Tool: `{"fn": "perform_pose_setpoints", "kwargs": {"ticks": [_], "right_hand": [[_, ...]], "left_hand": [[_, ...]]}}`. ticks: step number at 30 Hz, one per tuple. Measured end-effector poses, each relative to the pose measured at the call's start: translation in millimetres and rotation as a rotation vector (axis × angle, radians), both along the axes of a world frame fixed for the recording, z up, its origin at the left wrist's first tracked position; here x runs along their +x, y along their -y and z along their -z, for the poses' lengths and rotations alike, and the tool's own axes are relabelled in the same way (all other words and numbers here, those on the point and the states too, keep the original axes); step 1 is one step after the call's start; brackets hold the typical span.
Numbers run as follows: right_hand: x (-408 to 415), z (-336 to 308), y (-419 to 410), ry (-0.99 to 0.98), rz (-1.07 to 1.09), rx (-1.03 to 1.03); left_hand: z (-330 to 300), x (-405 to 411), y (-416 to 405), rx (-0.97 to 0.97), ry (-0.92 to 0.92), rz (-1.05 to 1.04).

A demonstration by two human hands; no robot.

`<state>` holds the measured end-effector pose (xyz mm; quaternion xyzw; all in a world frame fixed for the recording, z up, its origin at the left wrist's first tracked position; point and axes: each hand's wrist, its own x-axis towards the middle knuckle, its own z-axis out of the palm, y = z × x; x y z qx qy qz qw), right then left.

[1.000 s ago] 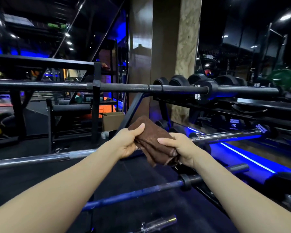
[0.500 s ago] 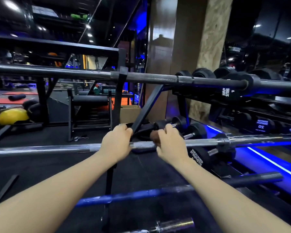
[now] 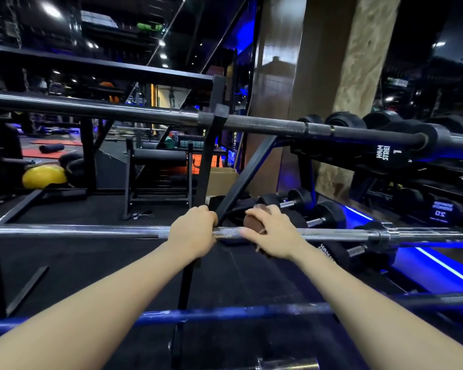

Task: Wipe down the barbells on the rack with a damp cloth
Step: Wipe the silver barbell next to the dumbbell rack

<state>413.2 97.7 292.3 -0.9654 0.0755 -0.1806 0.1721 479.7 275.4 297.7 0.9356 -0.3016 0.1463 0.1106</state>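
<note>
Peeking out under the right hand [image 3: 274, 235], brown cloth [image 3: 254, 222] wrapped on the silver bar [image 3: 91, 231], right fingers curled round cloth and bar, left hand [image 3: 191, 233] gripping the bare bar just beside, black rack post [image 3: 211, 153] behind.

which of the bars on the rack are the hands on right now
The silver barbell, the middle one. The left hand grips it bare; the right hand presses the brown cloth onto it. The black bar above and blue bar below are untouched.
</note>
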Motion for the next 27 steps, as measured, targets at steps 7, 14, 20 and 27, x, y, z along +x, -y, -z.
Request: {"fn": "perform_pose_setpoints", "kwargs": {"ticks": [7,14,20,27], "right_hand": [[25.4,1.7,-36.6,0.131,-0.106,-0.077],[9.9,0.5,11.0,0.168,-0.14,-0.221],[13.2,10.8,-6.0,0.248,0.039,-0.171],[32.2,2.4,-33.6,0.238,0.082,-0.326]], "left_hand": [[-6.3,-5.1,1.0,0.007,0.002,-0.058],[-7.3,-6.4,2.1,-0.056,-0.066,-0.06],[-5.6,-5.9,3.5,-0.066,-0.06,-0.048],[-6.2,-2.3,-2.3,-0.098,-0.082,-0.059]]}}
